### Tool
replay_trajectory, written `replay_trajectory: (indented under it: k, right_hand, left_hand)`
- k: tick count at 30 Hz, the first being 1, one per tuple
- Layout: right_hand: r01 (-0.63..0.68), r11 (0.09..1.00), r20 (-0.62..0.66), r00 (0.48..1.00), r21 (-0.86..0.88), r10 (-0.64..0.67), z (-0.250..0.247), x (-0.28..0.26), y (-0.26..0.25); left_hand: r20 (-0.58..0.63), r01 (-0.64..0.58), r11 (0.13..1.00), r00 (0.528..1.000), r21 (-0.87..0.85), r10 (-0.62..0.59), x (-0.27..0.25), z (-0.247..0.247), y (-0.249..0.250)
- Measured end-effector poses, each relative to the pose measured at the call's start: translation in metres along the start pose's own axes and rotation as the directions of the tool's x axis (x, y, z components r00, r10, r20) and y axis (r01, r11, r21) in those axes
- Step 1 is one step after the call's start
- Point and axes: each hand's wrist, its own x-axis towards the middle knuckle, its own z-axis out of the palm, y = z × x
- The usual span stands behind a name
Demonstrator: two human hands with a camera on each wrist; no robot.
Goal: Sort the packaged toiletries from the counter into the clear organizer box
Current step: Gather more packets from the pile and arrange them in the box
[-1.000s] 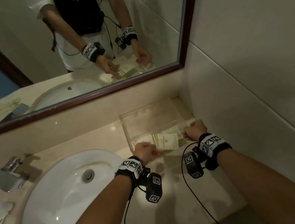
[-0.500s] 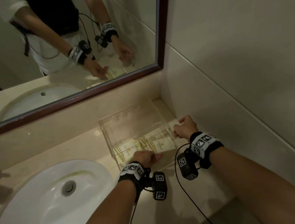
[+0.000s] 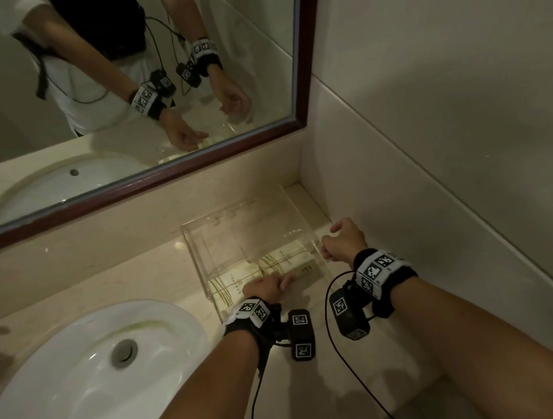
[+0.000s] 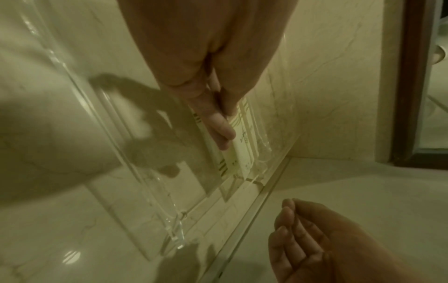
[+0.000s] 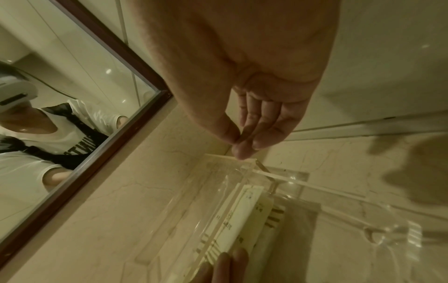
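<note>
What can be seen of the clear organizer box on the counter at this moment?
The clear plastic organizer box is a rectangular, open-topped container with transparent walls, sitting flat on the beige marble counter in the corner below the mirror. Cream paper toiletry packets with thin line patterns lie flat along its near side. The left hand reaches in, fingers on a packet. The right hand hovers at its right edge.

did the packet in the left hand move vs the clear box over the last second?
Yes. The cream packet was held above the organizer box's near rim; now it lies inside, against the near wall, with the left hand touching it.
</note>
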Motion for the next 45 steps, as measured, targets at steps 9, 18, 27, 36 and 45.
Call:
replay_trajectory:
  k: [9, 18, 27, 36, 45]
  right_hand:
    - [0.022, 0.997, 0.042, 0.999, -0.071, -0.019, 0.012, 0.001, -0.023]
    - [0.249, 0.922, 0.304, 0.94, -0.295, -0.157, 0.05, -0.029, -0.064]
    - [0.599, 0.646, 0.562, 0.77, -0.474, -0.301, 0.12, -0.106, -0.13]
    - [0.778, 0.408, 0.662, 0.624, -0.478, -0.414, 0.207, -0.187, -0.172]
    - [0.873, 0.242, 0.792, 0.486, -0.423, -0.369, 0.319, -0.283, -0.178]
  left_hand:
    - [0.006, 0.028, 0.944, 1.0, -0.328, -0.028, -0.012, -0.013, 0.009]
    - [-0.077, -0.161, 0.961, 0.986, -0.224, 0.147, -0.041, -0.085, 0.021]
    - [-0.326, -0.326, 0.945, 0.889, 0.041, 0.321, -0.077, -0.191, 0.006]
    - [-0.547, -0.336, 0.922, 0.743, 0.194, 0.386, -0.133, -0.303, -0.043]
    - [-0.672, -0.254, 0.957, 0.686, 0.138, 0.279, -0.185, -0.41, -0.145]
